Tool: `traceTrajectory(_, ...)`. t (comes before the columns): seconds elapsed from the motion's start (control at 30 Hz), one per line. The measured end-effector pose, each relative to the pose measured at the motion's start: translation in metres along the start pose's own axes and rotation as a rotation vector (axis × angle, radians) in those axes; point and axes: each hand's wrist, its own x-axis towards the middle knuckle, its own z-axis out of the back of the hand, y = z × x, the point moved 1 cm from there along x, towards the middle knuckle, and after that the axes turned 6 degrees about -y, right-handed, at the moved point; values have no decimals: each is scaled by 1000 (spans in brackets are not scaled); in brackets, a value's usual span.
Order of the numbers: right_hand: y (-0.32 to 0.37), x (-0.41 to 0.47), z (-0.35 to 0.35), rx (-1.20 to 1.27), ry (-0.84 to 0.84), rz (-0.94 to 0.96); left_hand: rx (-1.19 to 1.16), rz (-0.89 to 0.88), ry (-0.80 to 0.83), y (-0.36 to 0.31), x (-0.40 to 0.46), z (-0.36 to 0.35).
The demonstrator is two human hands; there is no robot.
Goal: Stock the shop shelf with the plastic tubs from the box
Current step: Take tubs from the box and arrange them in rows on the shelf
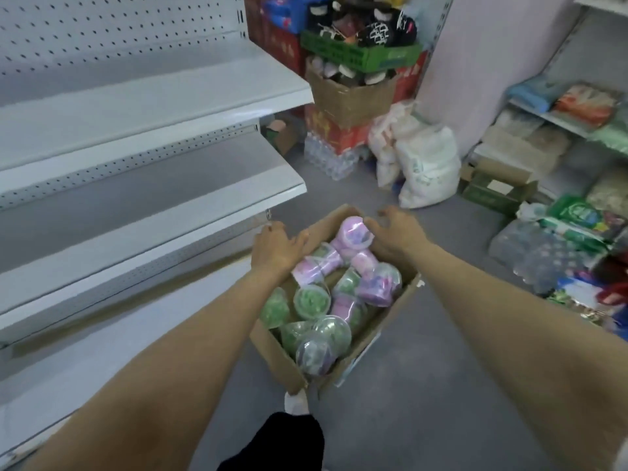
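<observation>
An open cardboard box (276, 355) stands on the floor in front of me, filled with several lidded plastic tubs lying on their sides: green ones (311, 302) near me, pink and purple ones (376, 287) farther in. My left hand (276, 247) hovers over the box's far left rim, fingers spread and relaxed, thumb pointing at the tubs. My right hand (396, 229) is at the far right corner with loosely curled fingers, its thumb against the top pink tub (352, 230); it grips nothing that I can see. The white metal shelf (153, 185) on the left is bare.
Stacked cartons (350, 93), a green crate and white sacks (424, 164) block the aisle's far end. At the right, a shelf holds packaged goods, with bottled-water packs (540, 253) on the floor. My foot (296, 402) is just behind the box. Grey floor lies right of the box.
</observation>
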Motion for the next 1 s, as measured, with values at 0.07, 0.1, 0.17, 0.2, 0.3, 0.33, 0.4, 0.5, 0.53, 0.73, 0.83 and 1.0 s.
traceTrajectory(0.07, -22, 11, -12, -40, 66, -49, -17, 19, 114, 3, 9, -34)
traceTrajectory(0.1, -33, 17, -19, -54, 108, -77, -30, 37, 167, 5, 14, -50)
traceTrajectory(0.17, -56, 28, -32, -79, 165, -123, -33, 46, 249, 10, 23, -82)
traceTrajectory(0.2, -68, 33, -39, -91, 179, -147, -37, 50, 291, 13, 26, -97)
traceTrajectory(0.3, -101, 38, -65, -83, 259, -238, -68, 138, 475, 29, 28, -134)
traceTrajectory(0.33, -109, 39, -74, -92, 297, -265, -56, 162, 538, 35, 27, -142)
traceTrajectory(0.4, -123, 43, -93, -117, 365, -306, -8, 215, 674, 52, 20, -158)
traceTrajectory(0.5, -137, 54, -116, -126, 416, -300, 20, 285, 781, 80, 6, -177)
traceTrajectory(0.53, -141, 59, -121, -137, 423, -295, 23, 314, 784, 91, 3, -184)
traceTrajectory(0.73, -160, 91, -150, -149, 517, -289, -54, 546, 792, 124, -13, -212)
traceTrajectory(0.83, -181, 96, -170, -178, 568, -258, -50, 671, 745, 110, -20, -215)
traceTrajectory(1.0, -189, 89, -169, -182, 638, -111, -96, 788, 619, 107, -37, -234)
